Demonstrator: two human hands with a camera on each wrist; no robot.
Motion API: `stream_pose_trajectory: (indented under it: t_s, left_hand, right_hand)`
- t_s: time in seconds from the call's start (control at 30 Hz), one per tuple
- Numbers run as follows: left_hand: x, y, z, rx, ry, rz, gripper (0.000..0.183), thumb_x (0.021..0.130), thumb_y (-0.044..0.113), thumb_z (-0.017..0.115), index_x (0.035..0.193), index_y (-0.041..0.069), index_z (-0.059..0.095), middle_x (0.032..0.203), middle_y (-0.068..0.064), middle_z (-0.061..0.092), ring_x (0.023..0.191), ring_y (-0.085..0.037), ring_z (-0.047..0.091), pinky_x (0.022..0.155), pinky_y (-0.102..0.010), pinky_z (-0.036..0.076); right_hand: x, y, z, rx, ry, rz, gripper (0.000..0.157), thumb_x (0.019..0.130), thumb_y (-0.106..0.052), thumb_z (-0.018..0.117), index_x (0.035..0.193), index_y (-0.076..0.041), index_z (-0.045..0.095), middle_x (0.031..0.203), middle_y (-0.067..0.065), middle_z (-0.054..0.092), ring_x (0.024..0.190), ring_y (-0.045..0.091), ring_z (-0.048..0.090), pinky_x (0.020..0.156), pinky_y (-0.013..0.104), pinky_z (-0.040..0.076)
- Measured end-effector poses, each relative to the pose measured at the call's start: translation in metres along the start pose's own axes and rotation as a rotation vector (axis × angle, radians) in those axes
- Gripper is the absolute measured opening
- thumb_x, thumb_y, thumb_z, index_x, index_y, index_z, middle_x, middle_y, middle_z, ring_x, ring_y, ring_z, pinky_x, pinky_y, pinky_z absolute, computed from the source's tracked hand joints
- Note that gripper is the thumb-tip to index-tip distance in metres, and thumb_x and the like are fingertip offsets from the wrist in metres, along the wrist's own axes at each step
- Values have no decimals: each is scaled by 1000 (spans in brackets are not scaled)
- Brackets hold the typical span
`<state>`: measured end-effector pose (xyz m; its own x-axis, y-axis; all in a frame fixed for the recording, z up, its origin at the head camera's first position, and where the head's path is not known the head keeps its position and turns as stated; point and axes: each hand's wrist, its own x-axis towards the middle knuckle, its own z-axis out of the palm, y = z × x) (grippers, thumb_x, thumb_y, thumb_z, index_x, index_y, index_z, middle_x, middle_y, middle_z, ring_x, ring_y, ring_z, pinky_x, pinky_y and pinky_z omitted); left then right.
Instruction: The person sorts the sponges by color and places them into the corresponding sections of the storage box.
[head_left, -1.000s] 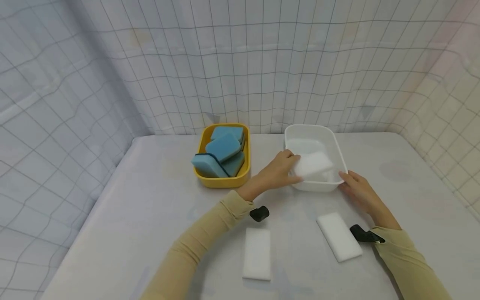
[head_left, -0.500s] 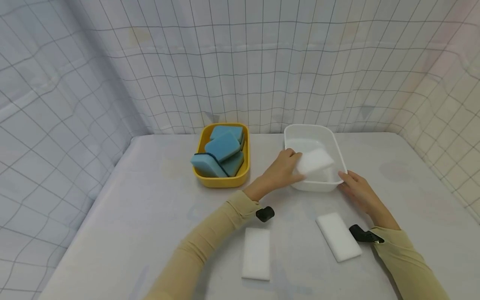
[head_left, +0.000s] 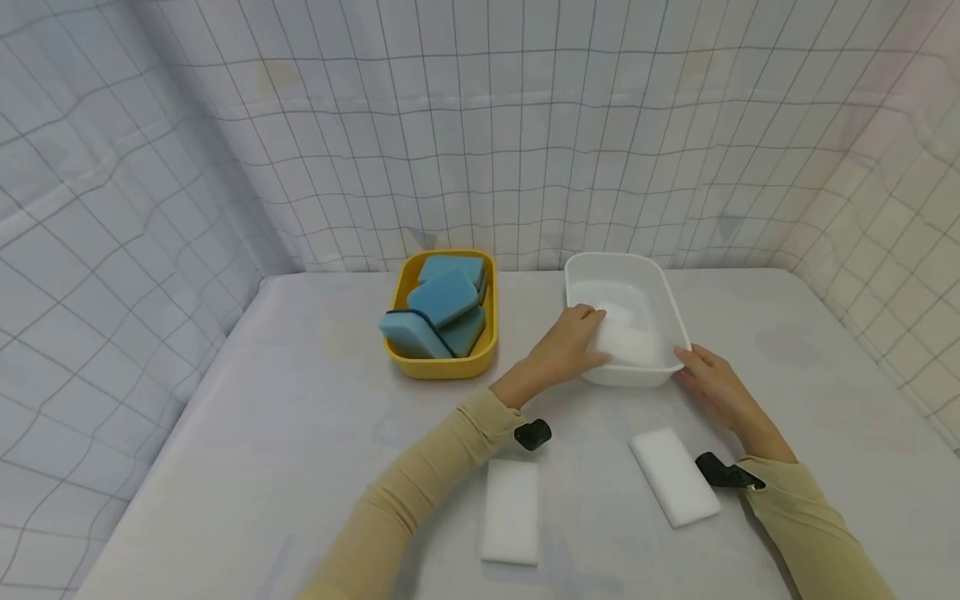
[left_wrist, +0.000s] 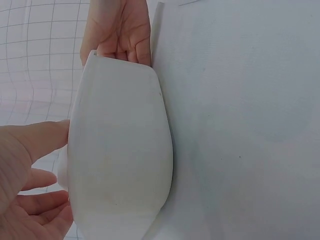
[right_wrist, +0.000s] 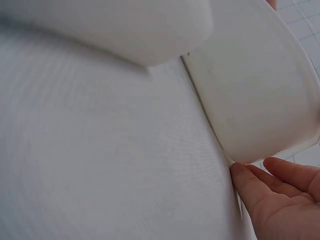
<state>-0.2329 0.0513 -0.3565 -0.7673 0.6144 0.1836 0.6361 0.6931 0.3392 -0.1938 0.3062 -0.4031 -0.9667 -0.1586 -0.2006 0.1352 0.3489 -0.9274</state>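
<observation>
A white plastic bin stands at the back right of the table. Inside, near its front, a white sponge block lies low, its outline faint against the bin. My left hand reaches over the bin's front left corner, thumb and fingers around the sponge's near end. In the left wrist view, the bin's wall hides most of that sponge. At the front right corner my right hand grips the bin, thumb at the rim and fingers beneath. The right wrist view shows fingertips against the bin's lower corner.
Two more white sponges lie on the table, one at front centre and another beside the right wrist. A yellow bin with several blue sponges stands left of the white bin. Gridded curtain hangs behind.
The sponge in my left hand was tilted up inside the white bin; it has sunk and now lies flatter. My right hand keeps its hold on the bin's corner.
</observation>
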Motion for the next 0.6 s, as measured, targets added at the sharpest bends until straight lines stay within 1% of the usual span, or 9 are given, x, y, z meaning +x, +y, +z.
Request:
stream_pose_trajectory:
  t_s: [0.27, 0.4, 0.6]
  left_hand:
    - [-3, -1, -1, -28, 15, 1, 64, 87, 32, 65, 139, 3, 42, 134, -13, 49, 121, -22, 47, 105, -28, 41]
    - [-4, -2, -3, -43, 18, -4, 64, 87, 32, 66, 139, 3, 42, 135, -13, 48, 122, -22, 47, 105, -28, 41]
    - [-12, -4, -7, -62, 12, -28, 65, 87, 32, 65, 140, 4, 41, 136, -13, 47, 125, -23, 45, 107, -29, 40]
  right_hand:
    - [0, -1, 0, 0, 0, 6, 77, 98, -49, 33, 148, 5, 9, 156, 24, 7, 144, 39, 12, 115, 48, 18]
    - [0, -1, 0, 1, 3, 4, 78, 98, -49, 34, 148, 5, 9, 156, 24, 8, 144, 39, 12, 115, 49, 17]
    - [0, 0, -1, -14, 3, 20, 78, 98, -49, 33, 148, 5, 8, 156, 25, 9, 143, 39, 14, 115, 49, 19]
